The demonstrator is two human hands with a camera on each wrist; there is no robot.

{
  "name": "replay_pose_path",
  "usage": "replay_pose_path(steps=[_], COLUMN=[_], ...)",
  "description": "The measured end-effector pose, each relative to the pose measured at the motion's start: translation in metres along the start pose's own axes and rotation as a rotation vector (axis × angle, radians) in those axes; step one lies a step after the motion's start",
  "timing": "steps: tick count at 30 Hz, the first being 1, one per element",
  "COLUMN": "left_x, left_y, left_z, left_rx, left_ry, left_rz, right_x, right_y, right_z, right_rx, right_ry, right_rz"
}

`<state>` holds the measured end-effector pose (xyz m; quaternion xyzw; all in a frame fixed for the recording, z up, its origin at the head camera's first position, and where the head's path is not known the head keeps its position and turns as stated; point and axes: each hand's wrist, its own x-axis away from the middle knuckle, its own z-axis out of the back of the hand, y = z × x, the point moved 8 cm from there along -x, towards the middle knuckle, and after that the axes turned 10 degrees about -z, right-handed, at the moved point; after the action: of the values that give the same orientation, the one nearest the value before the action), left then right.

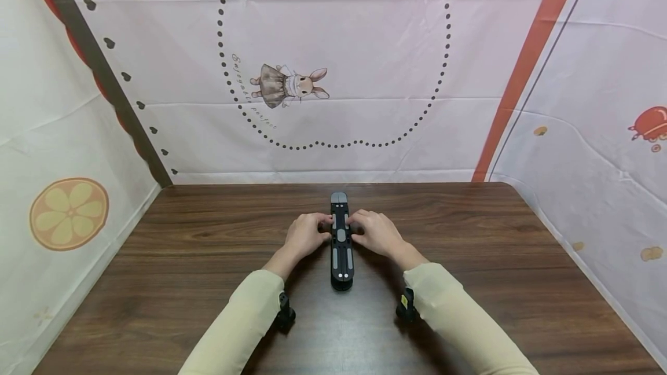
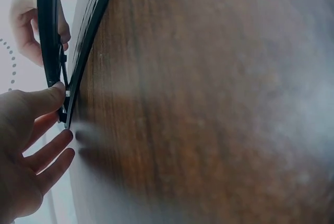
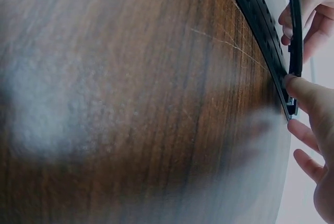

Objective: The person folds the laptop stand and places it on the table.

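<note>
A folded black laptop stand [image 1: 341, 260] with grey pads lies lengthwise at the middle of the table, its grey-tipped end pointing away. From its left side my left hand [image 1: 305, 235] pinches it, thumb on the upper bar. My right hand [image 1: 379, 232] grips the opposite edge at about the same height. Seen from the left wrist, the upper bar [image 2: 48, 31] stands apart from the lower one in a narrow V, with a thin strut between them near the joined end. The right wrist view shows the lower bar [image 3: 255, 20] slanting along the tabletop.
The brown wood-grain table [image 1: 208, 259] has rounded far corners. Printed white cloth [image 1: 365, 62] hangs behind it and at both sides. Small black cameras, one [image 1: 283, 312] by the left cuff and one [image 1: 406, 305] by the right, sit at the wrists.
</note>
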<state>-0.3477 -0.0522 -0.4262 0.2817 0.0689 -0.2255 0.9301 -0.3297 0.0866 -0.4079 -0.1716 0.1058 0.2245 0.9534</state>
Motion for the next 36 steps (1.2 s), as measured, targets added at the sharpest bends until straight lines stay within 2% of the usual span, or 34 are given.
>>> replay_pose_path(steps=[10,20,26,31,36], left_x=[0.002,0.003,0.003,0.007,0.013], left_y=[0.008,0.011,0.013,0.019,0.023], left_z=[-0.001,-0.003,-0.005,-0.004,-0.005], left_rx=[-0.108,-0.122,-0.126,-0.202,-0.315], left_ry=[-0.039,-0.093,-0.134,-0.140,-0.221], left_rz=[-0.061,-0.107,-0.124,-0.186,-0.242], right_x=[0.001,0.001,0.005,0.008,0.010], right_y=[-0.005,-0.002,-0.003,-0.006,-0.004], right_z=[-0.004,-0.003,-0.004,-0.004,-0.006], right_rx=[0.072,0.006,0.031,0.043,0.069], right_ry=[-0.016,-0.074,-0.088,-0.076,-0.106], right_rz=[0.027,0.001,0.004,0.017,0.008])
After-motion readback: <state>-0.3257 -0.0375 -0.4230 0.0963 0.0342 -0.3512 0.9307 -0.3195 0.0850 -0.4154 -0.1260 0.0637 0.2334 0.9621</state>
